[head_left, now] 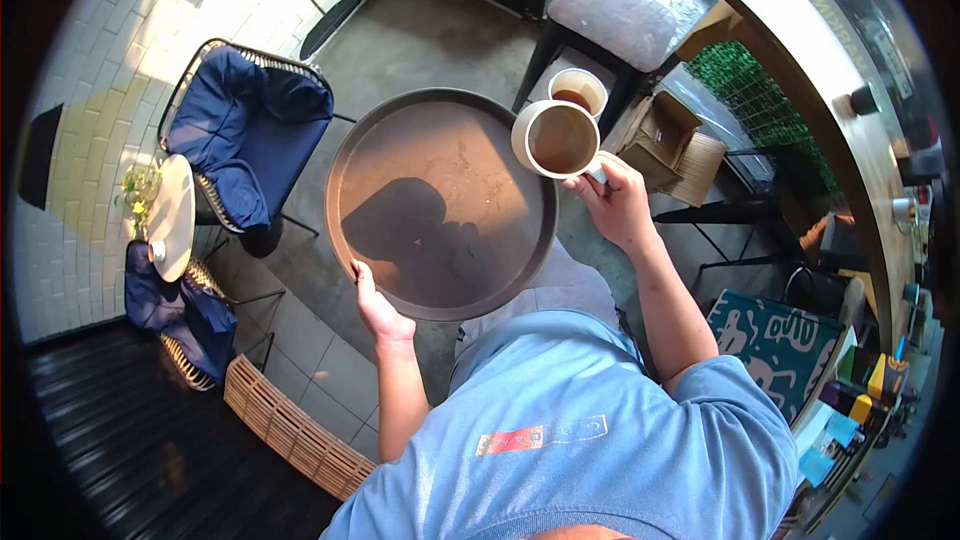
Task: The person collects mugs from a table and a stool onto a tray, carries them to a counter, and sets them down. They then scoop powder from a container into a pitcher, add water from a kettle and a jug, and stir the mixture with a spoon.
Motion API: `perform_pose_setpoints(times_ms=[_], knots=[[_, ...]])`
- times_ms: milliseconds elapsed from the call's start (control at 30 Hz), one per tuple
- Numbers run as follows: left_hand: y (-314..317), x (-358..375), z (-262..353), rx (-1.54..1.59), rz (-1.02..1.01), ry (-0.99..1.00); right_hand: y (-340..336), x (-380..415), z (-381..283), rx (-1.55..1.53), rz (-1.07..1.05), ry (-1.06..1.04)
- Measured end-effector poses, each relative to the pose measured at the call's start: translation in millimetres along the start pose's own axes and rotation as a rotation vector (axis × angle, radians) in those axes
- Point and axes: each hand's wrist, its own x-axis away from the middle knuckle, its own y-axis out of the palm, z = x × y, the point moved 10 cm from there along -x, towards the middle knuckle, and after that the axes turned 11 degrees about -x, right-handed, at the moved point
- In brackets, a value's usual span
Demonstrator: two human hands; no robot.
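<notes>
My left hand point(383, 314) grips the near left rim of a round brown tray point(440, 302), thumb over the edge. No cups stand on the tray; sunlight and a dark shadow lie across its surface. My right hand point(622, 202) is closed around the handle of a white mug point(522, 137) with brown liquid inside. This mug overlaps the tray's right rim in the view. Just beyond it shows a second white cup point(600, 90), also with brown liquid, its lower part hidden by the mug.
A square-topped stool point(625, 15) stands ahead, near an open cardboard box point(665, 135). On the left are a chair with blue cushions point(250, 130) and a small round table point(178, 215) with flowers. A long counter point(800, 50) curves along the right.
</notes>
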Motion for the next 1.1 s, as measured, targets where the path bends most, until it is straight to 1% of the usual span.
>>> perform_pose_setpoints(times_ms=[33, 100, 133, 167, 267, 300, 367, 433, 500, 533, 567, 633, 700, 767, 800, 900, 933, 1000, 1033, 1100], knots=[[1, -3, -1, -0.001, -0.013, -0.007, -1, 4, 9, 0.01, 0.011, 0.003], [-12, -7, -1, -0.079, 0.059, 0.009, -8, 19, 65, -0.277, 0.16, 0.295], [-13, -8, 1, -0.1, 0.055, 0.024, -4, 22, 82, -0.461, 0.19, 0.37], [-15, -8, 1, -0.106, 0.055, 0.021, -4, 22, 94, -0.463, 0.194, 0.376], [-33, -9, 8, -0.133, 0.11, 0.054, 9, 34, 155, -0.791, 0.29, 0.603], [-37, -8, 9, -0.142, 0.123, 0.05, 11, 32, 167, -0.799, 0.286, 0.618], [-42, -3, 14, -0.154, 0.147, 0.058, 21, 36, 205, -0.915, 0.307, 0.77], [-43, 1, 17, -0.178, 0.17, 0.05, 30, 27, 242, -0.922, 0.284, 0.799], [-43, 2, 16, -0.17, 0.213, 0.03, 39, 20, 288, -1.009, 0.396, 0.897], [-41, 2, 16, -0.169, 0.228, 0.019, 46, 14, 309, -1.091, 0.413, 0.916], [-40, 0, 15, -0.177, 0.242, 0.018, 52, 8, 331, -1.097, 0.407, 0.931], [-32, -8, 10, -0.13, 0.194, 0.009, 58, -7, 370, -1.136, 0.457, 0.948], [-28, -15, 6, -0.129, 0.23, 0.002, 66, -17, 409, -1.215, 0.54, 1.025], [-26, -23, -1, -0.124, 0.248, -0.02, 73, -26, 444, -1.198, 0.576, 1.085], [-24, -24, -3, -0.128, 0.34, -0.043, 80, -33, 468, -1.274, 0.543, 1.073], [-12, -37, -10, -0.135, 0.36, -0.053, 87, -53, 520, -1.437, 0.614, 1.086], [-12, -41, -16, -0.105, 0.369, -0.079, 89, -57, 536, -1.436, 0.613, 1.104], [-5, -48, -21, -0.13, 0.409, -0.094, 88, -69, 565, -1.62, 0.747, 1.023], [-2, -50, -23, -0.15, 0.436, -0.102, 88, -73, 579, -1.616, 0.745, 1.04], [-1, -54, -30, -0.156, 0.454, -0.112, 86, -91, 600, -1.895, 0.801, 0.899]])
